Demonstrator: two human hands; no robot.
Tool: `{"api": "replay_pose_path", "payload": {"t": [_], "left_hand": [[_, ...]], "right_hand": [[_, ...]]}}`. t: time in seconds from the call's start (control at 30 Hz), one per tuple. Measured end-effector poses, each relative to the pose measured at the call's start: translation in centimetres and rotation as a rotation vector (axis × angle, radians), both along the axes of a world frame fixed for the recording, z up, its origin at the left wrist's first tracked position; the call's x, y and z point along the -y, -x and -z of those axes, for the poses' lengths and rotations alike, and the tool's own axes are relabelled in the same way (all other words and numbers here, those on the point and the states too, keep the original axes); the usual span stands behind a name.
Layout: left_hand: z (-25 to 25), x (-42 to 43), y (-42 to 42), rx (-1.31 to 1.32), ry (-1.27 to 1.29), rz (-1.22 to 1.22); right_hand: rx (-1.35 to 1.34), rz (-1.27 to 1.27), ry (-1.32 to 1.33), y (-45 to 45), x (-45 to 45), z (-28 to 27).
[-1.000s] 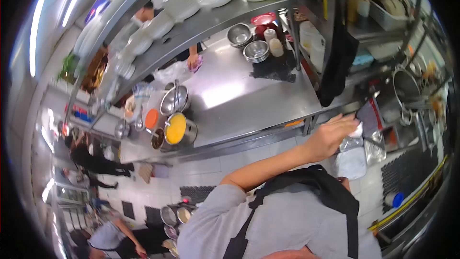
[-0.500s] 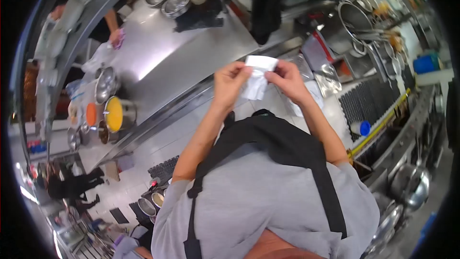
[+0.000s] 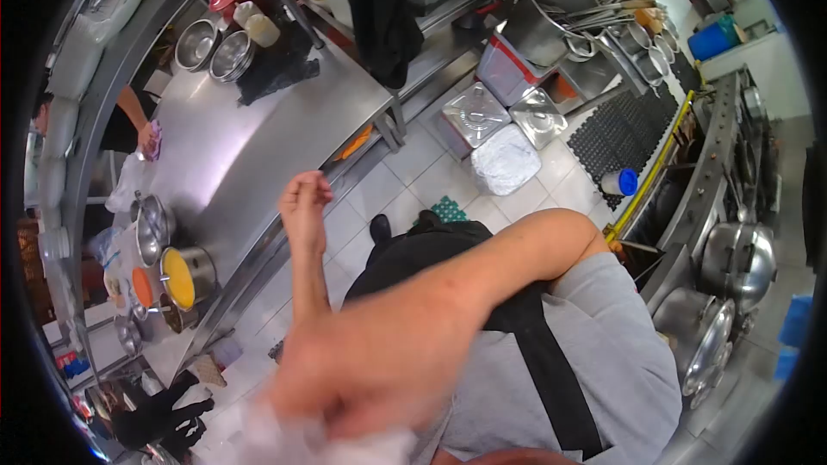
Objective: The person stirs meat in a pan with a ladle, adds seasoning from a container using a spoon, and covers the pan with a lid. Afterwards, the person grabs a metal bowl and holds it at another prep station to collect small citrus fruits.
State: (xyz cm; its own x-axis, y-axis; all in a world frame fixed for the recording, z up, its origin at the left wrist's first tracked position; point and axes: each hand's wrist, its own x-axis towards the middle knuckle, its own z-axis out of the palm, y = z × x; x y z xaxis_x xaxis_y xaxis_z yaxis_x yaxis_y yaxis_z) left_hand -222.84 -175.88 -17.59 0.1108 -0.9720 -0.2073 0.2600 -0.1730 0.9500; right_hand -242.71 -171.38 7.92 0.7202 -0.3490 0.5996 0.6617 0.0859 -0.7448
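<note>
My right hand (image 3: 345, 383) is large and blurred, close to the camera at the lower left, with its forearm crossing in front of my chest. A blurred white paper tissue (image 3: 327, 446) shows at its fingers, cut off by the bottom edge. Raised beside the steel table, my left hand (image 3: 305, 194) has its fingers curled in, and nothing shows in it. Below my hands is the black apron (image 3: 413, 254) over my grey shirt.
On the steel table (image 3: 258, 120) stand metal bowls (image 3: 231, 56) and a pot of yellow contents (image 3: 179, 278). Lidded steel containers (image 3: 475, 114) and a foil-covered container (image 3: 506, 160) sit on the right. A co-worker's hand (image 3: 149, 139) holds a pinkish cloth across the table.
My hands have parted. The right one has swung across my body towards the camera with the white tissue; the left has let go and moved left. The view has shifted to the right.
</note>
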Motion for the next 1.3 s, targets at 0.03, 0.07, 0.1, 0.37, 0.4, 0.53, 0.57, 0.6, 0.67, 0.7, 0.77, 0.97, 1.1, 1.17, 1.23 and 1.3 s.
{"api": "replay_pose_path", "payload": {"t": [0.03, 0.07, 0.1, 0.37, 0.4, 0.53, 0.57, 0.6, 0.67, 0.7, 0.77, 0.97, 1.1, 1.17, 1.23, 1.3], "left_hand": [[0.8, -0.3, 0.2, 0.025, -0.043, 0.044], [1.2, -0.9, 0.7, 0.064, -0.088, 0.065], [1.2, -1.5, 1.0, 0.034, -0.088, 0.132], [5.1, -4.9, 0.9, 0.167, -0.15, 0.36], [5.7, -4.9, 0.8, 0.178, -0.136, 0.383], [7.7, -4.3, 0.8, 0.273, -0.101, 0.428], [7.3, -3.8, 0.6, 0.344, -0.109, 0.457], [7.4, -3.8, 0.8, 0.443, -0.043, 0.449], [7.7, -3.0, 0.9, 0.591, 0.047, 0.474], [7.9, -3.0, 1.3, 0.627, 0.067, 0.509], [7.0, -2.7, 1.8, 0.735, 0.139, 0.566], [6.4, -3.3, 0.7, 0.746, 0.043, 0.668], [8.9, -5.2, -1.9, 0.88, -0.067, 0.654], [10.0, -6.5, -2.9, 0.933, -0.053, 0.611], [11.1, -7.3, -3.8, 0.933, -0.106, 0.672], [12.8, -7.6, -4.5, 0.9, -0.151, 0.76]], "right_hand": [[0.129, -0.159, -0.023, 0.1, -0.4, -1.3], [0.084, -0.29, -0.101, 0.2, -0.2, -1.4], [0.034, -0.414, -0.189, 0.2, -0.1, -1.5], [0.116, 0.387, -0.436, 3.3, -6.0, -4.5], [0.127, 0.354, -0.377, 3.5, -5.4, -3.9], [0.158, 0.315, -0.041, 4.5, -3.1, -2.4], [0.167, 0.32, 0.061, 4.8, -2.7, -2.5], [0.169, 0.353, 0.173, 5.2, -2.3, -2.3], [0.198, 0.515, 0.47, 5.8, -2.2, -2.2], [0.222, 0.624, 0.631, 6.2, -2.4, -1.8], [0.214, 1.44, 1.248, 7.4, -3.2, -0.2], [-0.26, 1.587, 1.523, 10.6, -2.7, 8.0], [-0.844, 1.341, 0.56, 11.4, 4.3, 22.1], [-1.517, 1.223, 0.17, 19.6, 0.5, 40.3], [-1.847, 1.006, 0.013, 26.4, -11.1, 52.8], [-2.069, 0.564, -0.285, 28.1, -23.1, 56.7]]}}
